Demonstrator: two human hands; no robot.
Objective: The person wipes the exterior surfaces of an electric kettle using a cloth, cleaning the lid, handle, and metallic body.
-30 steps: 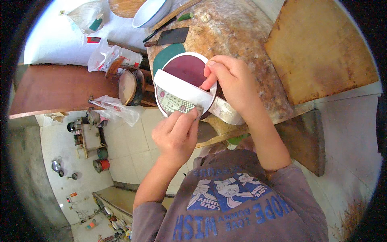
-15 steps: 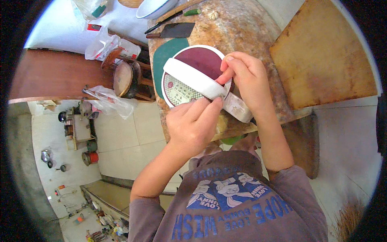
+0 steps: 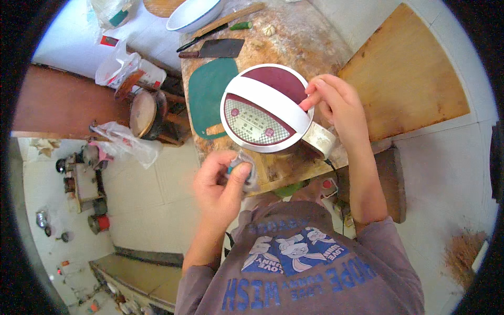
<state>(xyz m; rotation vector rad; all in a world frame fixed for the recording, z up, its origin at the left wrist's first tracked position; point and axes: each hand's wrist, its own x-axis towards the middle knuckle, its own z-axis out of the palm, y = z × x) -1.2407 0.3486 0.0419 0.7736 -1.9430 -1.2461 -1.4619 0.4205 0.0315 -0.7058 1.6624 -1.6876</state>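
Note:
A round soymilk maker (image 3: 262,84) stands near the table's front edge. Its top is maroon, with a white handle bar across it and a checkered control panel. At the right end of that bar is my right hand (image 3: 341,102), fingers curled and fingertips closed on the rim. A cream side handle (image 3: 319,140) juts out below this hand. My left hand (image 3: 220,181) is off the appliance, at the table's front edge. It pinches a crumpled grey cloth (image 3: 245,169) with a bit of teal showing between thumb and fingers.
A teal cutting board (image 3: 210,97) lies left of the appliance. Beyond it are a cleaver (image 3: 220,48), a wooden stick (image 3: 231,18), a green vegetable piece (image 3: 241,25), a garlic bulb (image 3: 269,30) and a white basin (image 3: 194,16). A black cord (image 3: 334,168) hangs near the front edge.
My left hand has pulled back from the control panel toward me, and the cloth now shows in it. My right hand stays at the bar's end. The view has shifted slightly.

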